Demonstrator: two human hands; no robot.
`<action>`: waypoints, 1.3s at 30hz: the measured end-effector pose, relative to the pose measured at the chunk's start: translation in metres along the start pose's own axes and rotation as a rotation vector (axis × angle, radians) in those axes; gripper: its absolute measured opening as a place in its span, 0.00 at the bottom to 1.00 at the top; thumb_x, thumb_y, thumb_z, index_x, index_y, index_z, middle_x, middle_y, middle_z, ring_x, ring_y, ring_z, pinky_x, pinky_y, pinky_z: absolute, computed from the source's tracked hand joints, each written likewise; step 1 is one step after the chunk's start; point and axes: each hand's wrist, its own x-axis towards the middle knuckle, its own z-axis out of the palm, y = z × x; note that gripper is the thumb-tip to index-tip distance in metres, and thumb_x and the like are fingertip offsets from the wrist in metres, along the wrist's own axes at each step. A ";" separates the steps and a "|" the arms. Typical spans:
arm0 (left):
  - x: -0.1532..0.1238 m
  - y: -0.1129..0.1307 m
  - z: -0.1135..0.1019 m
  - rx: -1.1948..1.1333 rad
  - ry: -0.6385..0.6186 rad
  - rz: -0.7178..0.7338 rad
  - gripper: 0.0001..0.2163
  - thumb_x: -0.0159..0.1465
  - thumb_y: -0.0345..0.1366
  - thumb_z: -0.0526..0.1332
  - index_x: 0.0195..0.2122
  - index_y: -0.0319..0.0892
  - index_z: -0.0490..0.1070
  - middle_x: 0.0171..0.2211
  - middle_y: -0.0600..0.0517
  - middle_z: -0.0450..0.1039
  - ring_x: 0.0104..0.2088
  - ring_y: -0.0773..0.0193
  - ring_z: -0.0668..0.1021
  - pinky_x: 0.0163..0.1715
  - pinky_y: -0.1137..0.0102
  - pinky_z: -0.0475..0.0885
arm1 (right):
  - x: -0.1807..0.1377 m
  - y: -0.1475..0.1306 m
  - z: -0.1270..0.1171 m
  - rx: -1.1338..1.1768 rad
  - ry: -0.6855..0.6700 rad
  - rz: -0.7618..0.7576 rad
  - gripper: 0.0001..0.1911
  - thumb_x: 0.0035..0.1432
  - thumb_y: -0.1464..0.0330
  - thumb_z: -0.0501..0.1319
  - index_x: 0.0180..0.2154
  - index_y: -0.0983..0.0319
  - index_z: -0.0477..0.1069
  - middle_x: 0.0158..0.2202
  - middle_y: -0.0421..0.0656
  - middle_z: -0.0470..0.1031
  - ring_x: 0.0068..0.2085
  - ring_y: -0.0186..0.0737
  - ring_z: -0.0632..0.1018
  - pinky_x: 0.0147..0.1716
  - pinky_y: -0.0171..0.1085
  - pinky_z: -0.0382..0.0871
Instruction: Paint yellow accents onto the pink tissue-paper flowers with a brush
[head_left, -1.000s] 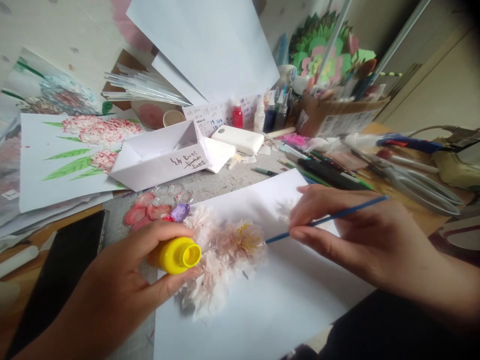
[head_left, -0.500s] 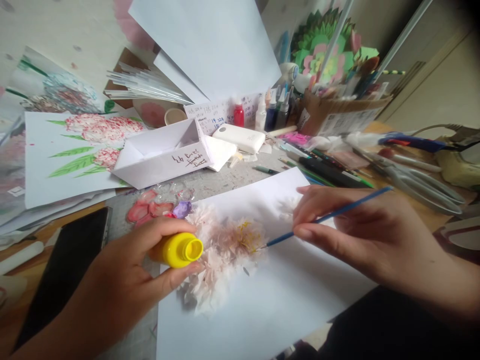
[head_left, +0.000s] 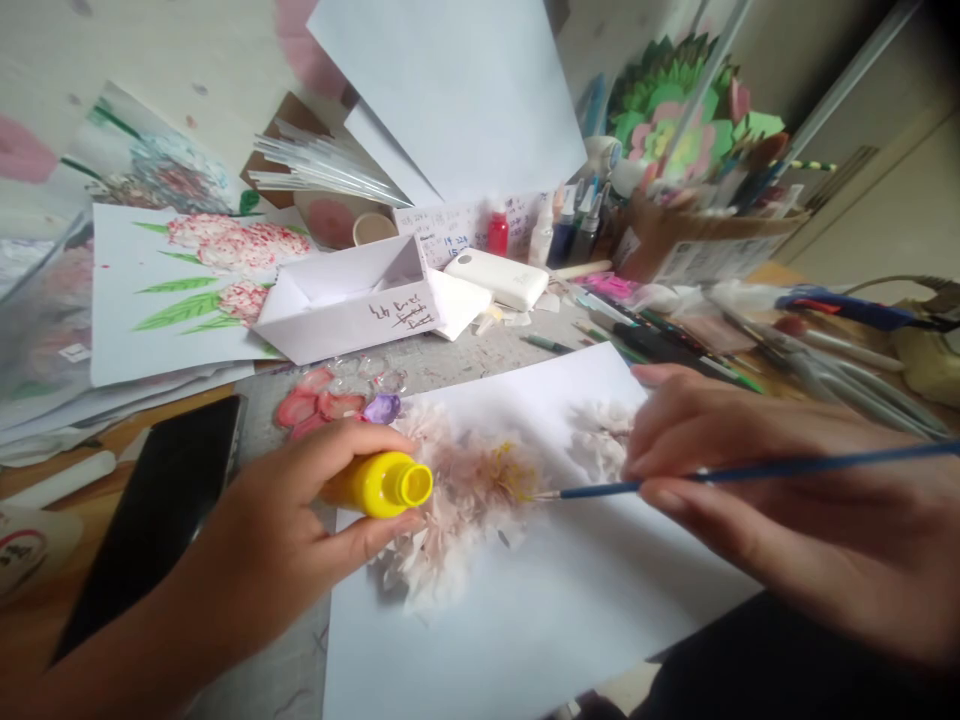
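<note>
My left hand [head_left: 300,520] is closed around a small yellow paint bottle [head_left: 386,484], uncapped, its mouth tilted towards the right. Between the thumb and fingers of my right hand [head_left: 735,490] is a thin blue paintbrush [head_left: 600,490], its tip at the edge of yellow strokes. Those strokes mark the centre of a pale pink, ruffled flower cluster [head_left: 457,500] on a white sheet of paper [head_left: 480,640]. A second pale cluster [head_left: 596,435] lies on the sheet, partly behind my right hand. Whether the bristles touch the petals I cannot tell.
Behind the sheet are paint-stained petal-shaped dishes [head_left: 315,400], an open white paper box [head_left: 337,330], a white power bank [head_left: 499,278] and small paint bottles [head_left: 541,235]. A black phone [head_left: 157,500] lies left. Pens [head_left: 645,335] and scissors [head_left: 817,370] crowd the right.
My right hand has moved right and lowered the brush handle, so the brush lies flatter. The view has shifted slightly, and more of the second cluster shows. My left hand still holds the bottle.
</note>
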 end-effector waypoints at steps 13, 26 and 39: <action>0.002 -0.006 0.002 -0.108 -0.007 0.201 0.10 0.56 0.42 0.68 0.39 0.48 0.75 0.33 0.57 0.78 0.30 0.63 0.77 0.35 0.71 0.72 | -0.003 0.000 0.000 -0.155 -0.204 -0.271 0.11 0.54 0.75 0.67 0.40 0.58 0.72 0.33 0.38 0.81 0.37 0.39 0.82 0.61 0.43 0.64; 0.004 -0.007 0.005 -0.109 0.048 0.245 0.12 0.55 0.41 0.70 0.40 0.49 0.76 0.33 0.58 0.78 0.30 0.64 0.77 0.37 0.71 0.73 | -0.007 -0.002 -0.002 -0.174 -0.172 -0.251 0.14 0.52 0.75 0.67 0.40 0.55 0.74 0.32 0.38 0.82 0.35 0.44 0.82 0.60 0.51 0.68; 0.003 -0.007 0.005 -0.131 0.029 0.230 0.12 0.55 0.39 0.70 0.40 0.49 0.75 0.34 0.58 0.79 0.31 0.63 0.78 0.38 0.70 0.73 | -0.006 -0.001 -0.001 -0.142 -0.192 -0.241 0.13 0.51 0.76 0.67 0.39 0.56 0.75 0.33 0.37 0.82 0.36 0.43 0.83 0.60 0.49 0.69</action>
